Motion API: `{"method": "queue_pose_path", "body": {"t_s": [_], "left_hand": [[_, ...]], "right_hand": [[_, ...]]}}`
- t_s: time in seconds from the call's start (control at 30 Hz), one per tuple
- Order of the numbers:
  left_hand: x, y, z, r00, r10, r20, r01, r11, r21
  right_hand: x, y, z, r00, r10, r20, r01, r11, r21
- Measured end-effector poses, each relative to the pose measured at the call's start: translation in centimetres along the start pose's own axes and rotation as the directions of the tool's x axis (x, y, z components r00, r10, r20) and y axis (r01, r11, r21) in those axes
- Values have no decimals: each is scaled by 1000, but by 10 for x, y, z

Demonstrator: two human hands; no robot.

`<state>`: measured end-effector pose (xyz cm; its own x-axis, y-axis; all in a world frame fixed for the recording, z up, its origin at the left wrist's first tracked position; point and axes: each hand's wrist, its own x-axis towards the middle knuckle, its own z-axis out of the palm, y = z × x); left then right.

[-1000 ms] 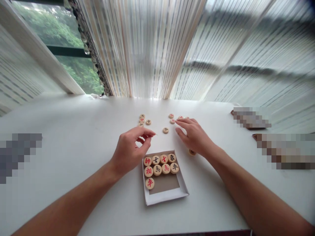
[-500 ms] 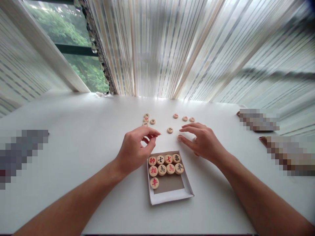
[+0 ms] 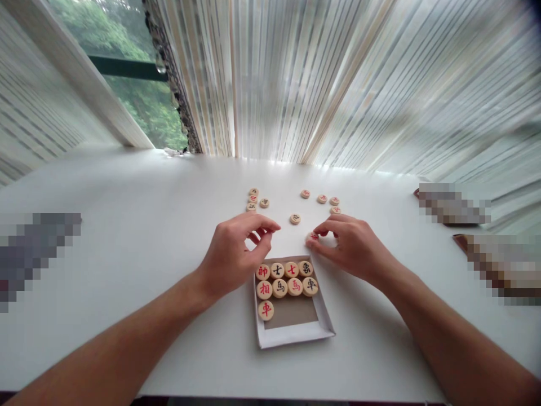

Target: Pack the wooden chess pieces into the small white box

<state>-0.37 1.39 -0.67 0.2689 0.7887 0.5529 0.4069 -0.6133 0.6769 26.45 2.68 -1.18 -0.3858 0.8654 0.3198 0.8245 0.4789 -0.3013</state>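
While the left hand (image 3: 234, 248) stays narrow, the right hand (image 3: 355, 245) pinches a red-lettered disc (image 3: 313, 237).

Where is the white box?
In the head view, the white box sits on the table, low and slightly right of centre, between the left forearm and right forearm.

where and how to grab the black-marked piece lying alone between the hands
Pinch the black-marked piece by opposite sides of its round rim, probably with the left hand from above and its near left: it lies flat, apart from other pieces, and the right hand is at a red-marked piece.
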Motion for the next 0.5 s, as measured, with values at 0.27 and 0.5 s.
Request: {"method": "queue_pose_path", "body": {"t_s": [0.27,0.5], "left_hand": [[0,13,1,977,-176,120,200,952,-233],[-3,21,-2,926,-176,333,304,872,-384]], "right_hand": [[-12,-30,1,993,109,-52,-53,781,622],[-25,-58,3,993,-116,-15,94,712,695]]}}
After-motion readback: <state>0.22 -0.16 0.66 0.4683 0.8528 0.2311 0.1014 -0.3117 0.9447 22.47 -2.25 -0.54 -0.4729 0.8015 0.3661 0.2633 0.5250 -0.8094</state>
